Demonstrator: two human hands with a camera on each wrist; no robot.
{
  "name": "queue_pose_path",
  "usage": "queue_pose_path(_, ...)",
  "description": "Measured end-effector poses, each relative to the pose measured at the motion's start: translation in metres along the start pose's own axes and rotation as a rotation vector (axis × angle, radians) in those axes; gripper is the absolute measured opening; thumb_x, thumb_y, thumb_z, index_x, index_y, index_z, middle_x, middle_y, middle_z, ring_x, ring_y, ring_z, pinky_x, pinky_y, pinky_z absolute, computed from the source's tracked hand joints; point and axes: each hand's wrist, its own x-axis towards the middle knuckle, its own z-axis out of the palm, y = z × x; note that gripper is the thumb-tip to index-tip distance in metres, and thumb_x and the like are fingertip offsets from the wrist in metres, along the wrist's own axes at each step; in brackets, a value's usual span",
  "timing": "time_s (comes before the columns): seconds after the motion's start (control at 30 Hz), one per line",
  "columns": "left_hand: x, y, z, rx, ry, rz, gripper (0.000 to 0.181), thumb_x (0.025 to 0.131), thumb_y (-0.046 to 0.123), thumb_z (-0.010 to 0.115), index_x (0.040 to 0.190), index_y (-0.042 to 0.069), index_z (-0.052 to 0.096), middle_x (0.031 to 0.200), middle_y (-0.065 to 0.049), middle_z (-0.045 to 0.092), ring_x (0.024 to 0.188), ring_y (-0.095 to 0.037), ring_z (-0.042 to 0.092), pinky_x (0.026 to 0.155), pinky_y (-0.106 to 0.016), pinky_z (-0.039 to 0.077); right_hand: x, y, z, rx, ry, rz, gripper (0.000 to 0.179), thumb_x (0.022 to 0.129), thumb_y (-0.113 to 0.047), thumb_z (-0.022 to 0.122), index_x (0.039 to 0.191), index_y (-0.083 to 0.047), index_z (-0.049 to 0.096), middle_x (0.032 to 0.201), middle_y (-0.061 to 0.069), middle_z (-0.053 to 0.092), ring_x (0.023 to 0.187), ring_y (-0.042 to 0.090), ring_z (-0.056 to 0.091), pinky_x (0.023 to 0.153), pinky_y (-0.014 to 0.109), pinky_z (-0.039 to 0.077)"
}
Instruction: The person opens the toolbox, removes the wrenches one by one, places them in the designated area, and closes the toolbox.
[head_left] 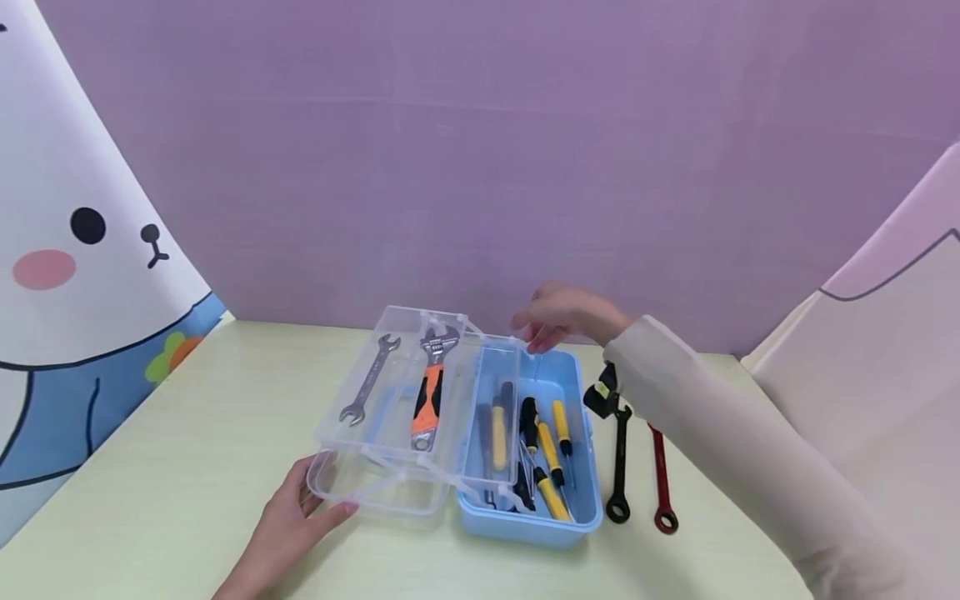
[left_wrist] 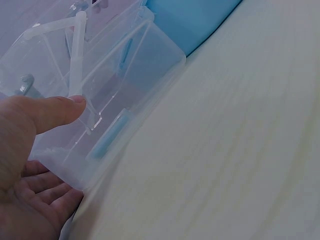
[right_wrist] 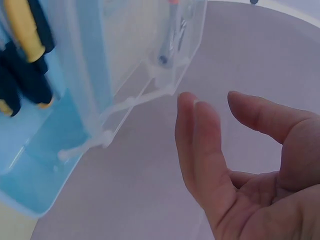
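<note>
A light-blue toolbox (head_left: 525, 527) stands with its clear lid (head_left: 382, 493) folded out to the left. Linked to it by pale hinge arms, a clear tray (head_left: 457, 408) carries an open-end wrench (head_left: 369, 383) and an orange-and-black adjustable wrench (head_left: 429, 396). My left hand (head_left: 288, 521) holds the lid's near left corner, thumb (left_wrist: 55, 111) above and fingers below. Behind the toolbox, my right hand (head_left: 562, 315) hovers by the tray's far corner. Its thumb and fingers (right_wrist: 205, 145) stand apart with nothing between them. Yellow-and-black screwdrivers (head_left: 550, 452) lie inside the toolbox.
Right of the toolbox lie a black wrench (head_left: 619, 467) and a red wrench (head_left: 662, 483). A black-and-yellow object (head_left: 600, 396), partly hidden by the right sleeve, sits beside them. A purple backdrop (head_left: 450, 167) rises behind the pale table (head_left: 187, 467).
</note>
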Motion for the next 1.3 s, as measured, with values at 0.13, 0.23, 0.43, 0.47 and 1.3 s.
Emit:
queue_pose_path(0.13,0.001,0.0,0.001,-0.011,-0.001,-0.003,0.082,0.083,0.028,0.075,0.142,-0.002,0.027,0.145,-0.032,0.034,0.131,-0.046,0.039,0.1,-0.039,0.049,0.004,-0.014,0.008,0.002,-0.003,-0.004,0.035,0.093,-0.023,0.061,0.115,0.002,0.048,0.078,0.008,0.06,0.063,0.018,0.067,0.071,0.031,0.061)
queue_pose_path(0.23,0.001,0.0,0.002,-0.02,0.002,-0.003,0.081,0.083,0.028,0.075,0.142,-0.001,0.028,0.146,-0.031,0.034,0.131,-0.045,0.04,0.1,-0.038,0.049,0.006,-0.025,0.015,-0.001,0.012,-0.01,0.031,0.092,-0.023,0.063,0.109,0.0,0.053,0.077,0.008,0.061,0.066,0.019,0.068,0.077,0.034,0.06)
queue_pose_path(0.43,0.001,0.002,0.003,-0.042,0.011,0.017,0.079,0.083,0.026,0.075,0.141,-0.001,0.03,0.145,-0.032,0.036,0.13,-0.045,0.042,0.098,-0.038,0.05,0.011,-0.041,0.029,0.038,0.006,-0.023,0.03,0.089,-0.022,0.067,0.111,-0.003,0.059,0.078,0.009,0.061,0.074,0.025,0.07,0.085,0.038,0.058)
queue_pose_path(0.47,0.001,0.002,0.003,-0.043,0.01,0.019,0.079,0.083,0.026,0.075,0.141,-0.001,0.029,0.145,-0.032,0.036,0.13,-0.045,0.042,0.098,-0.037,0.051,0.011,-0.043,0.031,0.043,0.003,-0.025,0.03,0.089,-0.021,0.068,0.112,-0.003,0.059,0.079,0.009,0.061,0.075,0.025,0.071,0.086,0.038,0.058)
queue_pose_path(1.3,0.002,0.004,0.008,-0.064,0.026,0.003,0.076,0.078,0.021,0.079,0.135,-0.003,0.035,0.138,-0.034,0.042,0.122,-0.047,0.051,0.088,-0.033,0.057,0.028,-0.06,0.077,-0.032,-0.056,-0.005,0.033,0.089,-0.021,0.067,0.115,-0.003,0.06,0.115,0.016,0.065,0.069,0.02,0.07,0.072,0.032,0.061)
